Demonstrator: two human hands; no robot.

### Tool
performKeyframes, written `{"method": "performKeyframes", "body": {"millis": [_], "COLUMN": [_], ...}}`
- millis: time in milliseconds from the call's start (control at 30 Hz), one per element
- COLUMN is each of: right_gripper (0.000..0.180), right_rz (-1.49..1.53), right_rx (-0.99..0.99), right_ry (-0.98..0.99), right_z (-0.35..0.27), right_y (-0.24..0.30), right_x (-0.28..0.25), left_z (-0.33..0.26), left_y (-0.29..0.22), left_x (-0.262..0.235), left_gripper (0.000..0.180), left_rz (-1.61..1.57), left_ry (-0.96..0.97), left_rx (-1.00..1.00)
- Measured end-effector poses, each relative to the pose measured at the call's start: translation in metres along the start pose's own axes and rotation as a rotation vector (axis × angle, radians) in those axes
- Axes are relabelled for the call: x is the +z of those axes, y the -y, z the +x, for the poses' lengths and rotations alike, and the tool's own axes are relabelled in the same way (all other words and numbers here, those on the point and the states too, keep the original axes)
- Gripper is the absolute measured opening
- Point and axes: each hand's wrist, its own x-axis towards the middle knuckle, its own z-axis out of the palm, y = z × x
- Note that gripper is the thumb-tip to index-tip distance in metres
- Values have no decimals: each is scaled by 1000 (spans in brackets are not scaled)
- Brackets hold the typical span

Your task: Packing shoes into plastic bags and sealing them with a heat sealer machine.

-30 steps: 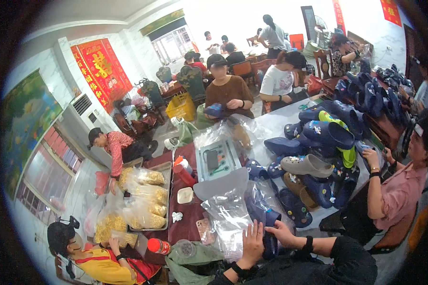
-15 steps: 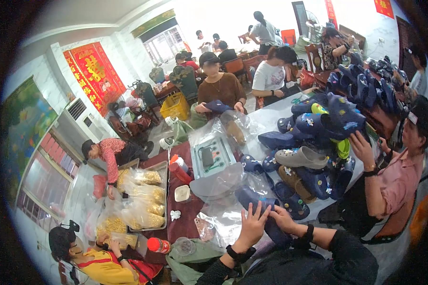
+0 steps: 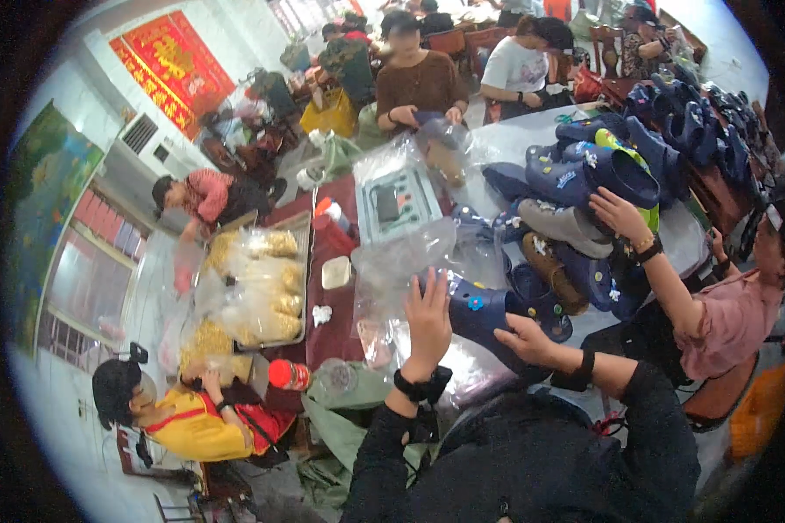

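A navy clog [image 3: 482, 315] with a blue flower charm [image 3: 475, 302] on its upper lies sideways between my hands. My right hand [image 3: 532, 340] grips the clog by its edge on the right, thumb on the near side. At the other end, my left hand [image 3: 429, 324] rests against the clog, fingers stretched up and a little apart. Just beyond is a pile of clogs, mostly navy with charms, with a grey clog [image 3: 560, 225] and a brown clog [image 3: 545, 266] among them. Clear plastic bags [image 3: 392, 261] lie beside my left hand.
At right, a co-worker's hand [image 3: 619, 213] touches a navy clog [image 3: 632, 174] atop the pile. Left stand a grey-green machine [image 3: 399, 207], a red-lidded jar [image 3: 290, 375] and a tray [image 3: 308, 261] of bagged yellow pieces. Other people sit around the tables.
The view has tilted downward. The clog in my hands has turned, bringing its flower charm into sight, and my hands are farther apart. The co-worker's hand at right has moved left over the pile.
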Motion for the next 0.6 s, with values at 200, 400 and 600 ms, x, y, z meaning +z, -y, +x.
{"method": "performKeyframes", "body": {"millis": [200, 400, 600], "right_gripper": [25, 23, 23], "right_rz": [32, 207, 561], "right_rx": [-27, 76, 104], "right_ry": [45, -64, -78], "right_z": [-8, -10, 5], "right_y": [-12, -35, -45], "right_x": [-7, 10, 15], "left_z": [-14, -21, -28], "left_y": [-5, -32, -51], "left_x": [11, 6, 9], "left_gripper": [45, 48, 49], "left_rz": [213, 141, 63], "left_ry": [248, 299, 349], "left_rx": [296, 349, 506]}}
